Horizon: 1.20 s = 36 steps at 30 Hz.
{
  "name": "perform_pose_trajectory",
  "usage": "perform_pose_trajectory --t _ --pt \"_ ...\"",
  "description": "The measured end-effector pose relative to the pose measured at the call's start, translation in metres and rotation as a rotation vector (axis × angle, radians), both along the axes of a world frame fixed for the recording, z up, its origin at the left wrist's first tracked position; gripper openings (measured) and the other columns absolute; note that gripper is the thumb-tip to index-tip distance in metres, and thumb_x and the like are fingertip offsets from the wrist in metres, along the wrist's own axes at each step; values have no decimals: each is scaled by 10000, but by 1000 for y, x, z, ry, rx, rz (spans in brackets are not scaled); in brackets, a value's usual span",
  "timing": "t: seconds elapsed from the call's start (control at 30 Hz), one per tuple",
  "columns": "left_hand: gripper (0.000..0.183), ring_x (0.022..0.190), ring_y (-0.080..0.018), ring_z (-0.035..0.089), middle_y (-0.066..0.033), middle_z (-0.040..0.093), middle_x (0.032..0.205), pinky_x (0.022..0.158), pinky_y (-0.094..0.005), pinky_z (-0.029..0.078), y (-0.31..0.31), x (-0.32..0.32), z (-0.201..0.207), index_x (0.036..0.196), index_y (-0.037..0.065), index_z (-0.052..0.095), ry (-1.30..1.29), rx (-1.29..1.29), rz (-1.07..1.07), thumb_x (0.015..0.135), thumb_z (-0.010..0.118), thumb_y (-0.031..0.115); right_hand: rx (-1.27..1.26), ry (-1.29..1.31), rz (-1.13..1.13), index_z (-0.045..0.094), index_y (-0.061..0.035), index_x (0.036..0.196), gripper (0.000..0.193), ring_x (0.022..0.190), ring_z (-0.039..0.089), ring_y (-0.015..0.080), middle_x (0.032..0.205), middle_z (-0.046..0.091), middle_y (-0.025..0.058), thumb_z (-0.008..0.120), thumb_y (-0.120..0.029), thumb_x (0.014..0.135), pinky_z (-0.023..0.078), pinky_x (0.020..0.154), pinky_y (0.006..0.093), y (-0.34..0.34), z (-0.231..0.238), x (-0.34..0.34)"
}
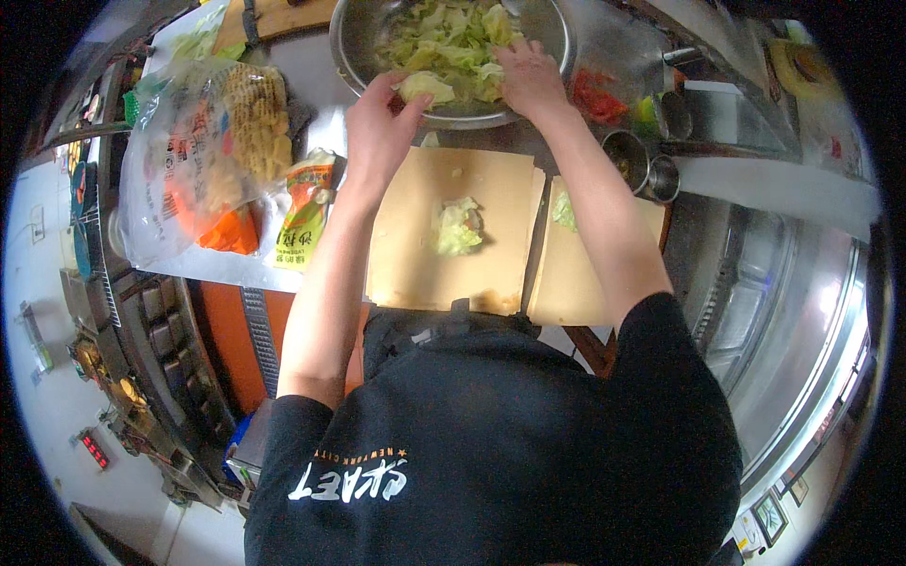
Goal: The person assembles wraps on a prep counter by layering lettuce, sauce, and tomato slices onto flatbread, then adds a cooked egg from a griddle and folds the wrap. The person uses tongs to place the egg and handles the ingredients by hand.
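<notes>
Lettuce (455, 42), torn and pale green, lies in a round silver metal bowl (363, 49) beyond the tabletop's (311, 58) near edge. Left hand (385, 108) and right hand (531, 77) touch it, finger grip unclear. Probably light, soft, slippery; best scooped from beneath.

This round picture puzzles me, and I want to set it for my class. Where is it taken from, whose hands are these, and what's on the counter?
There is no machine: a person works bare-handed, wearing a wide fisheye camera on the head that looks down, so edges bend. The left hand and right hand touch pale green leaves in a steel bowl; how firmly they grip is unclear. Nearer the body, a brown sheet bears a leafy clump. To the left lie a clear plastic bag and a yellow-green packet.
</notes>
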State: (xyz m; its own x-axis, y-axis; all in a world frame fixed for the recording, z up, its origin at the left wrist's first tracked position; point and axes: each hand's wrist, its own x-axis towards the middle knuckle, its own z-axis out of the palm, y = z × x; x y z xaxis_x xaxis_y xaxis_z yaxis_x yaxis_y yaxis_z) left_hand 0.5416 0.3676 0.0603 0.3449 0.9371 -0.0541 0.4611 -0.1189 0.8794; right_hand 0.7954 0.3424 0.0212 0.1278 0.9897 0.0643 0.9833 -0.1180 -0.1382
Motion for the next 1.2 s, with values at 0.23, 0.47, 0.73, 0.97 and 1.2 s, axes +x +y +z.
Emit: perform_pose_trajectory --t 0.23,0.47,0.73,0.97,1.2 --pt "291 832 -318 779 -209 782 959 790 -392 603 7 -3 -14 1198 7 757 95 168 -9 967 758 183 -152 380 20 761 -80 1264 328 1066 734 287 1195 767 150 713 -284 1012 557 956 424 32 -8 44" --pt "314 842 -215 781 -165 796 939 776 -337 595 -6 14 -16 1189 -34 746 -155 -153 5 999 732 216 51 811 -135 777 -13 1220 320 970 703 138 1042 798 39 717 -276 1049 537 904 343 9 1 54" --pt "378 936 -180 749 -94 757 1084 755 -291 578 -10 50 -4 1312 -43 635 -878 -801 -2 1033 709 201 201 1421 -288 773 -12 1211 291 918 714 120 1036 793 44 758 -232 1022 566 836 316 -18 17 11" --pt "337 913 -160 722 -91 752 1097 750 -291 586 -6 54 -16 1276 -26 646 -689 -580 46 973 759 71 297 1295 -327 753 -5 1237 249 798 711 100 982 785 52 742 -127 1020 584 620 276 -40 29 -24" --pt "232 897 -152 723 -97 769 1062 740 -302 592 -7 57 -19 1168 -41 699 -657 -510 134 963 769 39 448 1384 -497 750 27 1158 190 757 714 147 952 772 66 757 -55 987 596 626 300 -29 16 -30"
